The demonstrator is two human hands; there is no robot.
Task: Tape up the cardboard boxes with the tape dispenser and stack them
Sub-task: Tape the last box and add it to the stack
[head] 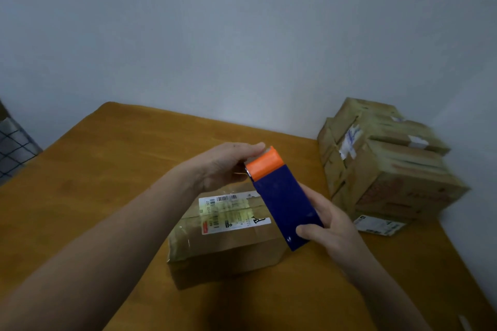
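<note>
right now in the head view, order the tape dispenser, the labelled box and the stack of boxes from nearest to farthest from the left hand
1. tape dispenser, pinched at its orange end by the left hand
2. labelled box, just beneath that hand
3. stack of boxes, off to the right by the wall

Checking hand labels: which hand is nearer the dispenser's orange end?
Left. The left hand touches the orange end of the tape dispenser; the right hand grips its blue part lower down.
</note>
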